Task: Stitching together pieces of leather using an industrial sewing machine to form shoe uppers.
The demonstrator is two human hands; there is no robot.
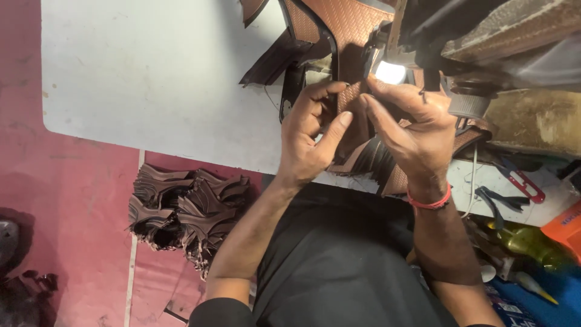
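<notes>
Hands meet at the sewing machine's little white lamp. Just below the lamp, the left hand and the right hand both pinch a brown woven leather piece with thumb and fingers. The piece lies on the white table, under the lamp. A red band sits on the right wrist. Red snips lie well to the right of the lamp. Far below and left of the lamp, a pile of brown cut pieces rests on the pink floor
</notes>
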